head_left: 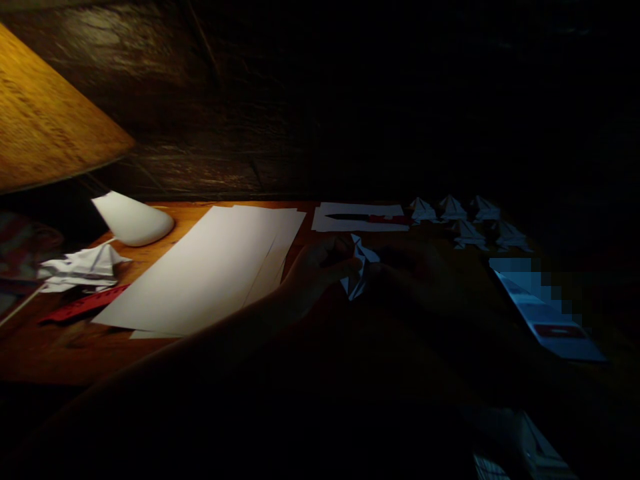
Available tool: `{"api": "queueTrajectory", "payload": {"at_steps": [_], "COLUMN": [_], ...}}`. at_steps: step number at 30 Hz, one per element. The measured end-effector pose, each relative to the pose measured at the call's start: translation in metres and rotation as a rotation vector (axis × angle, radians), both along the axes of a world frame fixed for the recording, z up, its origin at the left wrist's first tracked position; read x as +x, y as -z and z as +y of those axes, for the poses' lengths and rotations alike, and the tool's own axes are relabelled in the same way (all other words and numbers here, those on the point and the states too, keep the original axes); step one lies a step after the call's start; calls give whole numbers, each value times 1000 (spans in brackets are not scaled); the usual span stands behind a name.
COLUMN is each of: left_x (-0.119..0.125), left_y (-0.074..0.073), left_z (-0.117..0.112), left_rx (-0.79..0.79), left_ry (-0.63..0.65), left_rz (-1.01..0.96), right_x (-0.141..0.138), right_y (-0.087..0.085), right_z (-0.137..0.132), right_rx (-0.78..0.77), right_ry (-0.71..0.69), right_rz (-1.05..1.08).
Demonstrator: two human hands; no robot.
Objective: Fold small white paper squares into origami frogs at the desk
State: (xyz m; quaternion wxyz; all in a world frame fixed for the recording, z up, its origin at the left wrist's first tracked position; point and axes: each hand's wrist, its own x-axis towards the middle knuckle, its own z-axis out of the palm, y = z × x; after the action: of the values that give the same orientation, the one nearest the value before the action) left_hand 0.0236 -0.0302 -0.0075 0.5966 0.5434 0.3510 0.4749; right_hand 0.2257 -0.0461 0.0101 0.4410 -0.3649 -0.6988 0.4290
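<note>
Between my two hands is a small white folded paper figure (356, 277), with pointed flaps and creases, held above the wooden table. My left hand (320, 267) grips its left side, thumb lying across the folds and fingers curled behind. My right hand (413, 267) is in deep shadow and pinches the figure's right edge; most of its fingers are hard to make out. Just beyond the hands lies a small stack of white paper (363, 208) with a red-handled knife (350, 217) on top. Larger white sheets (215, 267) lie left of my left hand.
Several folded paper figures (467, 233) stand at the back right. A lit screen (543, 310), partly blurred out, lies at the right. On the left are a lamp shade (55, 120), a white lamp base (143, 220), a crumpled-looking folded paper (90, 265) and a red ruler (83, 305).
</note>
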Motion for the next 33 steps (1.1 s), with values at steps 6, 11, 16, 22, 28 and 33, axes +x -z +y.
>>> {"api": "queueTrajectory", "payload": {"at_steps": [6,11,16,22,28,33], "left_x": [0,1,0,-1,0,0], "left_y": [-1,-2,2,3,1,3], "left_z": [-1,-2,-2,0,-1,-1], "left_rx": [0,0,1,2,26,24], "left_ry": [11,13,-2,16,14,11], "left_rz": [1,8,13,-4,15,19], "right_x": [1,1,2,3,3,3], "right_y": [-1,2,3,5,5,5], "right_z": [0,2,3,4,4,4], "right_rx": [10,22,63,108,128,116], "right_ry": [-20,-10,19,10,-5,-6], "right_rz": [-19,-36,-87,-107,-119,-125]}}
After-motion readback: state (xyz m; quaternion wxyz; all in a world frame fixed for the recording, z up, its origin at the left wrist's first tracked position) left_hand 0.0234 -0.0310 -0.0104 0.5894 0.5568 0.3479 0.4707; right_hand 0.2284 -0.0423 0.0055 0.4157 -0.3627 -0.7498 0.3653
